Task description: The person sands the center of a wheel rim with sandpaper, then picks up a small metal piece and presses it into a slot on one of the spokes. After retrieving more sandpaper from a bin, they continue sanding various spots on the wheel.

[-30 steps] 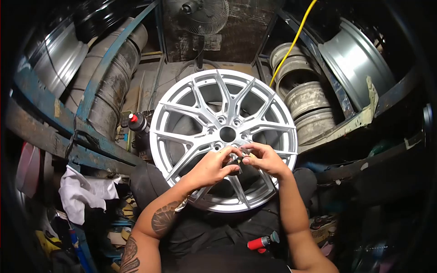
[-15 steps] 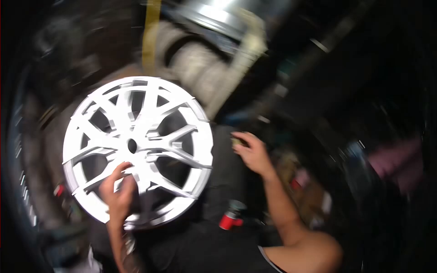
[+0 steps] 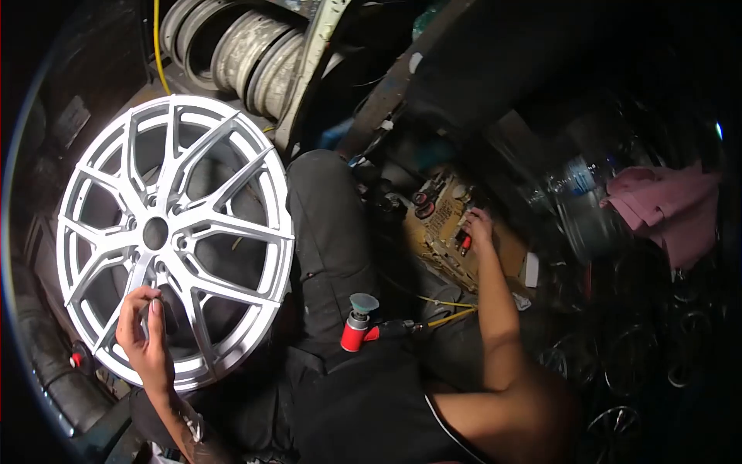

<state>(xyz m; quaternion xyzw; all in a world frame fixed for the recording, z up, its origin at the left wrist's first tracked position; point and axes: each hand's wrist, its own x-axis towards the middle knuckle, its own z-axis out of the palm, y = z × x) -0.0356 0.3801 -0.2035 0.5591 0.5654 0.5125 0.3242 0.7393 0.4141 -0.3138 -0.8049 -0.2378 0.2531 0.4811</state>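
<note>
A silver multi-spoke alloy wheel [image 3: 209, 220] leans tilted against my legs at the left. My left hand [image 3: 145, 344] is at its lower spokes, fingers curled and thumb up, closed round a spoke just below the centre hole; the hand partly hides that spoke. My right arm stretches out to a brown board [image 3: 502, 251] with small tools and bits on it. There my right hand [image 3: 481, 226] has its fingers drawn together over the small items; what is between them is too small to make out. A red air sander [image 3: 354, 334] with a round pad lies on my lap.
Worn wheel barrels [image 3: 251, 58] stand at the back beside a pale upright post [image 3: 309, 73]. A yellow hose [image 3: 452, 317] runs from the sander. A pink cloth [image 3: 661, 205] and a plastic bottle [image 3: 580, 176] are at the right. Several wheels [image 3: 614, 421] stand in the dark lower right.
My right hand has reached farther right, from beside the wheel to the board. My left hand's fingers have curled in. The view has swung right, and the wheel appears farther left.
</note>
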